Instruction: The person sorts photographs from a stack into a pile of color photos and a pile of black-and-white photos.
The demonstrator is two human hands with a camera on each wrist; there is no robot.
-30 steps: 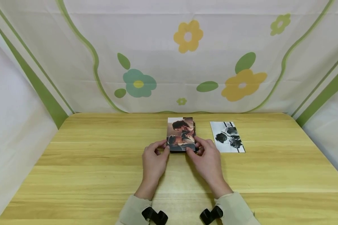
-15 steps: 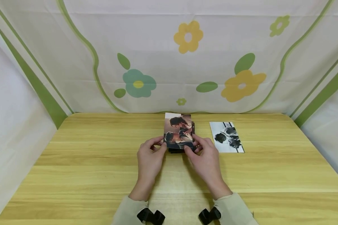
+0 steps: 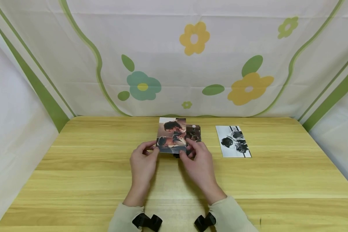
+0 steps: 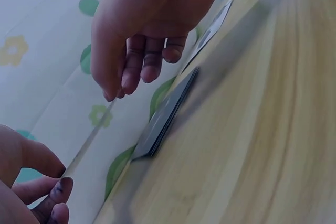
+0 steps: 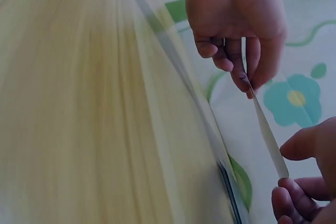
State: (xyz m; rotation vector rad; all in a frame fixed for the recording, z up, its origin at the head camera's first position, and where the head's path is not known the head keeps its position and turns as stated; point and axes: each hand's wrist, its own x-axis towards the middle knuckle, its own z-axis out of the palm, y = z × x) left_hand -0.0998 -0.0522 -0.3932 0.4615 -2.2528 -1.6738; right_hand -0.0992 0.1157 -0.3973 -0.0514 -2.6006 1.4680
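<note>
A colour photo card (image 3: pixel 171 133) showing two people is held up off the table between both hands. My left hand (image 3: pixel 143 164) pinches its left edge between thumb and fingers. The right hand (image 3: pixel 199 162) pinches the lower right side. Behind and to the right of it lies a stack of dark photo cards (image 3: pixel 195 131), partly covered by the held card and right fingers. In the left wrist view the stack (image 4: pixel 167 116) rests flat on the table, apart from the raised card (image 4: pixel 89 142), which is seen nearly edge-on.
A black-and-white photo card (image 3: pixel 234 141) lies alone to the right of the stack. The wooden table (image 3: pixel 90 180) meets a flower-patterned cloth backdrop (image 3: pixel 168 42) at its far edge. Black wrist cameras (image 3: pixel 147 221) sit on the sleeves.
The colour card has been lifted off the stack and carried left by both hands, exposing more of the stack's right side. The black-and-white card has stayed in place.
</note>
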